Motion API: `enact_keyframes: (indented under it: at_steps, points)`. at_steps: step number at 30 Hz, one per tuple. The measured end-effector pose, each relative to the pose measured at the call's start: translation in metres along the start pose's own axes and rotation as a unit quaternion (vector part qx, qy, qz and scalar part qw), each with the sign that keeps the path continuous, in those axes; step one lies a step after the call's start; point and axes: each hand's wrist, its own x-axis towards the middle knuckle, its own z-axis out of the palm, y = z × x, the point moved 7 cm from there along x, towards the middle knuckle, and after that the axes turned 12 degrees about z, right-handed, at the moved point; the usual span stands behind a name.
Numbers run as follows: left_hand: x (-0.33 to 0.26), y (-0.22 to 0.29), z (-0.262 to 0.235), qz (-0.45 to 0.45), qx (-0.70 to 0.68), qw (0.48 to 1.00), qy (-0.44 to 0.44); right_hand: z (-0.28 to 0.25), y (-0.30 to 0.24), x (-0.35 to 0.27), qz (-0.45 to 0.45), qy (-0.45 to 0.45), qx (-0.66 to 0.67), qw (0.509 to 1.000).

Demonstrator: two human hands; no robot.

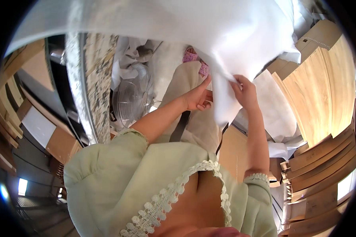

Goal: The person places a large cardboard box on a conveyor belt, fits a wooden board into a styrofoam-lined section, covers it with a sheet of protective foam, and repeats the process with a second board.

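Note:
A large white sheet [241, 35] of thin, soft material spreads across the top of the head view and hangs down in front of me. Whether it is cloth or foam I cannot tell. My right hand [245, 91] pinches its edge between thumb and fingers, with a narrow folded flap hanging beside the hand. Just left of that flap is my left hand [200, 96], empty, its thumb stretched up and its other fingers loosely bent and apart. It hovers over my lap in beige trousers [182, 85].
To the left, a floor fan [133, 94] stands beside a speckled panel edge [99, 79]. Wood-coloured boards [312, 94] lean at the right, above stacked flat cardboard [320, 166]. More white sheeting [275, 106] lies by my right arm. Pink footwear [190, 55] shows beyond my knees.

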Motion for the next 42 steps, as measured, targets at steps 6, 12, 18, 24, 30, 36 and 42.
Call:
enact_keyframes:
  at_steps: [6, 12, 18, 24, 30, 36, 42]
  points:
    - [-0.016, -0.015, 0.042, 0.115, 0.015, 0.993, -0.007, -0.022, -0.006, 0.026, 0.112, 0.013, 0.07, 0.991]
    - [-0.025, -0.01, 0.077, 0.277, -0.129, 0.948, 0.087, -0.051, -0.048, 0.01, -0.158, 0.15, -0.046, 0.975]
    - [-0.036, -0.025, 0.107, 0.346, -0.162, 0.915, 0.133, -0.044, -0.048, -0.104, -0.138, -0.111, -0.096, 0.98]
    - [-0.029, -0.056, 0.124, 0.373, -0.162, 0.899, 0.161, -0.045, -0.007, -0.101, -0.052, -0.225, -0.09, 0.969]
    - [-0.03, -0.059, 0.122, 0.415, -0.107, 0.892, 0.146, -0.038, -0.006, -0.09, 0.017, -0.33, -0.142, 0.933]
    - [-0.034, -0.059, 0.116, 0.388, -0.173, 0.893, 0.146, -0.018, -0.015, -0.092, -0.08, -0.304, -0.241, 0.918]
    - [-0.032, -0.063, 0.107, 0.39, -0.136, 0.901, 0.133, -0.011, -0.012, -0.077, -0.006, -0.355, -0.214, 0.91]
